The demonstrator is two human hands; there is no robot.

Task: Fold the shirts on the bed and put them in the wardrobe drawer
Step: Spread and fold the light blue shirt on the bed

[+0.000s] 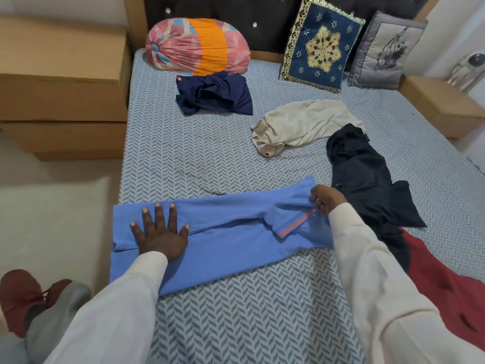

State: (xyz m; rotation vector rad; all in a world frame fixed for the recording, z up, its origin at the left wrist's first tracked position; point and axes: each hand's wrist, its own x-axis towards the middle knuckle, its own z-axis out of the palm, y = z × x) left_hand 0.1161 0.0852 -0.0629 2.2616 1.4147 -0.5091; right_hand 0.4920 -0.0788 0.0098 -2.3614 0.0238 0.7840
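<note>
While flat beneath left fingers [157, 218], blue shirt [231, 248], edge between right fingers [318, 204].

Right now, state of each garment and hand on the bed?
Light blue shirt with orange-striped trim: flat, folded into a long strip.
Left hand: open, pressing flat on it.
Right hand: pinching its fabric by the trim.
Dark navy shirt: crumpled, unfolded.
Beige shirt: crumpled, unfolded.
Black garment: crumpled, unfolded.
Red garment: unfolded, partly hidden.
</note>
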